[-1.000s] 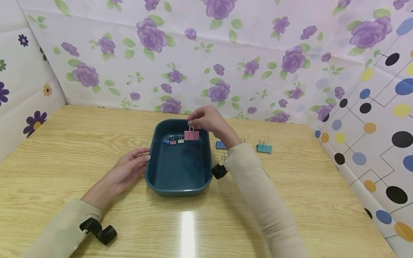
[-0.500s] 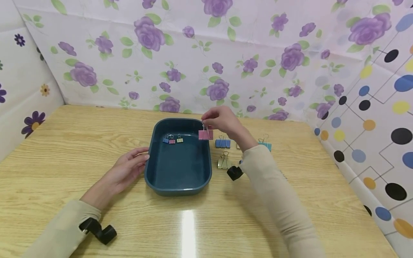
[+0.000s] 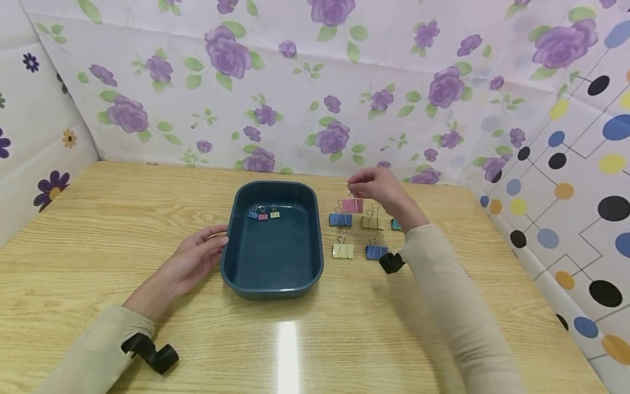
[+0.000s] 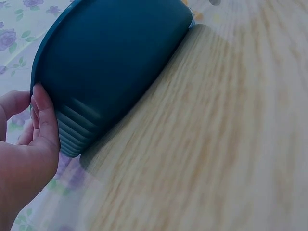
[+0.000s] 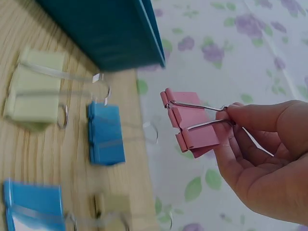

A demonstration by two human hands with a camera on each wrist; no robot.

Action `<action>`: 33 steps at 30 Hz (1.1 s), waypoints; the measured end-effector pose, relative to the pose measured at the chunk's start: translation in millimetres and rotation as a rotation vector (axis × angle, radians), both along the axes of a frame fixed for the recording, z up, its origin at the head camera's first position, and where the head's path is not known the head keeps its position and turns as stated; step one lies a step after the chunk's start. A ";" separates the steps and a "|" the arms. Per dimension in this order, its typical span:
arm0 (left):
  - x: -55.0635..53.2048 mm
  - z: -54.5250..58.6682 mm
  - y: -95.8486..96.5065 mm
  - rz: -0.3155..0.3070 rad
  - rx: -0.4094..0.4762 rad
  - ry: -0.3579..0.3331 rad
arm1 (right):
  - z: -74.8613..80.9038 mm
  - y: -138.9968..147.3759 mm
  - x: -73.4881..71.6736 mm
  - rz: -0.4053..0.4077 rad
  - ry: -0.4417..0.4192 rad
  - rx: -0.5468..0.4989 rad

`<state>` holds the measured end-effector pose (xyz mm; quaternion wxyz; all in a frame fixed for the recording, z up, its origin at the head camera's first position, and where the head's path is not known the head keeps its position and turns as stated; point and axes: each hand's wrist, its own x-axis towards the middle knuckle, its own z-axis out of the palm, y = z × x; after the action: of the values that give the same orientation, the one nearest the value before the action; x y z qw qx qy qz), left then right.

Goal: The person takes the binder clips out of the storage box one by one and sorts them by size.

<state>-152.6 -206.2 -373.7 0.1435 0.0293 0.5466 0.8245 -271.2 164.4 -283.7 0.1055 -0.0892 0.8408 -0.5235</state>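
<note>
My right hand (image 3: 386, 191) pinches a pink binder clip (image 3: 352, 206) by its wire handles, with the body hanging down. In the right wrist view the pink binder clip (image 5: 190, 120) is held between thumb and fingers, beside the dark teal tray. Large binder clips stand below that hand: a blue clip (image 3: 340, 220), a yellow clip (image 3: 372, 221), a pale yellow clip (image 3: 343, 250) and a darker blue clip (image 3: 377, 251). My left hand (image 3: 194, 260) rests its relaxed fingers against the left wall of the tray (image 3: 227, 273); in the left wrist view the hand (image 4: 33, 139) touches near the rim.
Inside the tray, near its far left, lie a small blue clip (image 3: 253, 214), a small pink clip (image 3: 263, 216) and a small yellow clip (image 3: 274, 214). A teal clip (image 3: 395, 225) is partly hidden by the right wrist. Patterned cloth (image 3: 295, 109) hangs behind the wooden table (image 3: 197, 345).
My right hand has moved right with the pink binder clip, from over the tray to above the large clips, uncovering several of them. The left hand stays at the tray's side.
</note>
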 end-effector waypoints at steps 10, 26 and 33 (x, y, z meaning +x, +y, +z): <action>-0.5 -1.5 -0.2 0.007 -0.003 0.021 | -7.2 31.2 -0.8 -0.047 -0.023 0.000; 0.3 0.8 7.2 0.075 -0.044 0.033 | -12.0 75.8 12.3 -0.046 0.004 0.050; 3.0 -1.0 7.1 0.094 -0.038 0.022 | -25.2 96.5 19.1 -0.052 -0.044 0.009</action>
<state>-149.7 -199.1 -374.7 0.0991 0.0102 0.5646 0.8193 -252.0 260.9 -308.9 0.1109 -0.0553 0.8427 -0.5239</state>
